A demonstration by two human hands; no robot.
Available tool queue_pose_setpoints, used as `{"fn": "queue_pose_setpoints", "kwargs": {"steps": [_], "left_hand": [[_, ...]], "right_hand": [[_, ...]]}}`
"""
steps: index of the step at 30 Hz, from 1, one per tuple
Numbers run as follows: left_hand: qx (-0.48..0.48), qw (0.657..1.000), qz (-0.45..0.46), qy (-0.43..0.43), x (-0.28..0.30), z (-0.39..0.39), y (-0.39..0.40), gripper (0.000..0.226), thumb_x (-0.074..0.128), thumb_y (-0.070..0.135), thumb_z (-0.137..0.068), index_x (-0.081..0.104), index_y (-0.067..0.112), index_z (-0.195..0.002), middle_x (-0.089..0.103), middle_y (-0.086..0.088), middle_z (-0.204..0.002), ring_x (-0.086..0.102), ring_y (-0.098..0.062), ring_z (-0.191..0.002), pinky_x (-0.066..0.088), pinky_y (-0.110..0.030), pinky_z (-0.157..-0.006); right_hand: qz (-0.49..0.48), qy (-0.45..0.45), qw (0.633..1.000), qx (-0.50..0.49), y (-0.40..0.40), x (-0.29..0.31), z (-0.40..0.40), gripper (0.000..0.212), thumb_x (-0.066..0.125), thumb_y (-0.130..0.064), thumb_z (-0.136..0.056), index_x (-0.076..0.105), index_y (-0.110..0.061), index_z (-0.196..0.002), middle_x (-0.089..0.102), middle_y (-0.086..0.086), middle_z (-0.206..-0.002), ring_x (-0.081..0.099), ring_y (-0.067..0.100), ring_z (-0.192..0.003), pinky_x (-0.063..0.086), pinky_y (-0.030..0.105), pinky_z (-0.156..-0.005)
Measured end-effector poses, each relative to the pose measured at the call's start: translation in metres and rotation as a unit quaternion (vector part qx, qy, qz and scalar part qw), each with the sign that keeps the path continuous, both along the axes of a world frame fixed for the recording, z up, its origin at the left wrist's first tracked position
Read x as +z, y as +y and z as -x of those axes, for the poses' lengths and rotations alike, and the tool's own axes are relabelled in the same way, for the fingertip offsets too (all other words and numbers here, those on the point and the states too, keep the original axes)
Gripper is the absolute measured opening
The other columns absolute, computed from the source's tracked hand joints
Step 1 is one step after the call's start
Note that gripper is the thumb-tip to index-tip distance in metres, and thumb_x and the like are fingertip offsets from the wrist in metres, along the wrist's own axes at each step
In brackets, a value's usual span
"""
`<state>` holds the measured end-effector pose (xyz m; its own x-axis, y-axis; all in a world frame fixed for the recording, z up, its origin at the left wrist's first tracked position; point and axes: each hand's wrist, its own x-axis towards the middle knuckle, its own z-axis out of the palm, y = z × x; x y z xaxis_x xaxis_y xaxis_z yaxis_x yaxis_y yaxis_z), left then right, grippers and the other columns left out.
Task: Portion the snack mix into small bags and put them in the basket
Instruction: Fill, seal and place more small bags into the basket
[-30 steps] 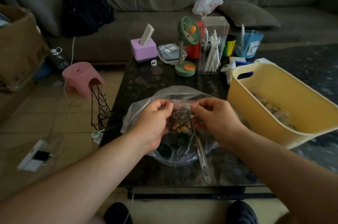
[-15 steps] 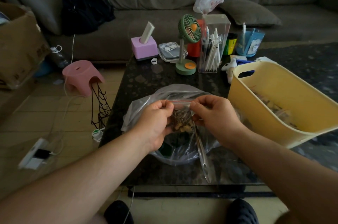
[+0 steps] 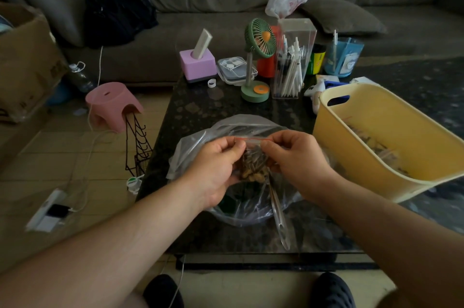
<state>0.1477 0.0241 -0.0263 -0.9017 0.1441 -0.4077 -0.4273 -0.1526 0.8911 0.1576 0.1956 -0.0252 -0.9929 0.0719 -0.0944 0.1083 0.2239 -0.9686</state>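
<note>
I judge myself partway through the job — the yellow plastic basket with the cut-out handle (image 3: 384,142) at my right already holds what look like a few filled bags lying on its bottom, though they are too dim to count. The large clear plastic bag of snack mix (image 3: 241,197) sits open on the dark stone coffee table (image 3: 200,109) in front of me with plenty apparently left in it, so more portions remain to be done.

The portion in hand is the small clear zip bag with the red seal strip (image 3: 252,159), held up just over the big bag and loaded with dark seeds above and paler nuts below. By my reading it is filled and I am at the sealing step; whether the strip is fully pressed closed I cannot tell.

My left hand (image 3: 213,169) has its fingers curled, thumb and forefinger pinching the top left end of the strip. My right hand (image 3: 298,159) mirrors it, fingers bent and pinching the top right end — both clamped on the same bag, near each other with only the bag between. A long clear plastic scoop (image 3: 278,219) rests with its handle sticking out of the big bag toward me, untouched.
</note>
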Motion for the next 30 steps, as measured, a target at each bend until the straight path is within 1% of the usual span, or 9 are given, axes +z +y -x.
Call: {"fn": "queue_pose_setpoints", "kwargs": {"steps": [3,8,10,12,14,16,21,25,30], "left_hand": [[0.004,1.0,0.013,0.008,-0.0004,0.0011,-0.0006,0.021,0.056,0.018,-0.109,0.073,0.013,-0.118,0.081,-0.006,-0.106,0.079,-0.021,-0.099,0.064,-0.045,-0.088],[0.012,0.999,0.04,0.014,-0.0021,0.0014,0.0028,0.022,0.054,0.018,-0.11,0.075,0.016,-0.115,0.082,-0.002,-0.102,0.079,-0.019,-0.098,0.065,-0.045,-0.089],[0.017,0.998,0.051,0.014,-0.0035,0.0024,0.0034,0.022,0.053,0.017,-0.11,0.075,0.016,-0.114,0.082,-0.002,-0.101,0.079,-0.019,-0.098,0.065,-0.046,-0.089],[0.021,0.998,0.06,0.011,-0.0049,0.0035,0.0037,0.022,0.053,0.016,-0.11,0.075,0.017,-0.11,0.082,-0.002,-0.099,0.079,-0.02,-0.097,0.064,-0.048,-0.09],[0.019,0.998,0.061,0.005,-0.0057,0.0039,0.0046,0.023,0.052,0.014,-0.11,0.075,0.017,-0.108,0.082,-0.003,-0.097,0.079,-0.02,-0.096,0.064,-0.05,-0.091],[0.014,0.998,0.062,0.006,-0.0058,0.0036,0.0054,0.022,0.053,0.015,-0.11,0.075,0.017,-0.108,0.082,-0.002,-0.096,0.079,-0.019,-0.095,0.063,-0.05,-0.093],[0.009,0.997,0.074,0.028,-0.0064,0.0031,0.0025,0.02,0.057,0.019,-0.108,0.077,0.019,-0.11,0.082,0.0,-0.1,0.078,-0.019,-0.1,0.061,-0.049,-0.098],[-0.001,0.997,0.066,0.035,-0.006,0.0013,0.0027,0.019,0.059,0.021,-0.108,0.077,0.017,-0.11,0.082,-0.002,-0.1,0.079,-0.018,-0.098,0.062,-0.048,-0.097],[-0.019,0.996,0.072,0.05,-0.0074,0.0017,0.0003,0.016,0.063,0.024,-0.106,0.076,0.018,-0.112,0.082,-0.002,-0.104,0.078,-0.019,-0.102,0.061,-0.048,-0.098]], "right_hand": [[0.011,0.005,1.0,0.012,-0.0019,0.0003,-0.0018,0.008,0.072,-0.025,-0.097,0.075,-0.02,-0.092,0.077,-0.01,-0.078,0.074,0.006,-0.074,0.058,0.019,-0.066],[-0.021,0.049,0.998,0.025,-0.0048,-0.0015,-0.0029,0.009,0.077,-0.029,-0.092,0.077,-0.02,-0.091,0.076,-0.012,-0.078,0.071,0.001,-0.07,0.054,0.014,-0.063],[-0.026,0.05,0.998,0.024,-0.0052,-0.0029,-0.0026,0.008,0.077,-0.029,-0.092,0.077,-0.021,-0.09,0.077,-0.008,-0.08,0.073,0.006,-0.075,0.059,0.021,-0.066],[-0.043,0.049,0.998,0.019,-0.0066,-0.0054,-0.0019,0.008,0.078,-0.03,-0.091,0.076,-0.022,-0.088,0.077,-0.004,-0.083,0.075,0.012,-0.08,0.065,0.032,-0.073],[-0.058,0.054,0.997,0.011,-0.0082,-0.0065,-0.0011,0.011,0.081,-0.032,-0.089,0.075,-0.023,-0.085,0.078,-0.003,-0.084,0.075,0.014,-0.082,0.065,0.041,-0.077],[-0.057,0.057,0.997,0.001,-0.0083,-0.0067,0.0004,0.013,0.081,-0.031,-0.089,0.074,-0.022,-0.084,0.078,-0.001,-0.084,0.075,0.017,-0.082,0.065,0.045,-0.078],[-0.032,0.042,0.999,0.011,-0.0074,-0.0068,0.0004,0.008,0.078,-0.03,-0.092,0.075,-0.023,-0.092,0.078,-0.004,-0.088,0.075,0.01,-0.084,0.063,0.034,-0.079],[-0.028,0.031,0.999,0.019,-0.0075,-0.0071,0.0009,0.004,0.075,-0.025,-0.095,0.076,-0.023,-0.092,0.078,-0.004,-0.091,0.075,0.01,-0.088,0.065,0.039,-0.084],[-0.048,0.031,0.998,0.019,-0.0066,-0.0063,0.0014,0.009,0.071,-0.023,-0.098,0.075,-0.023,-0.09,0.077,-0.005,-0.087,0.074,0.009,-0.084,0.065,0.037,-0.081]]}}
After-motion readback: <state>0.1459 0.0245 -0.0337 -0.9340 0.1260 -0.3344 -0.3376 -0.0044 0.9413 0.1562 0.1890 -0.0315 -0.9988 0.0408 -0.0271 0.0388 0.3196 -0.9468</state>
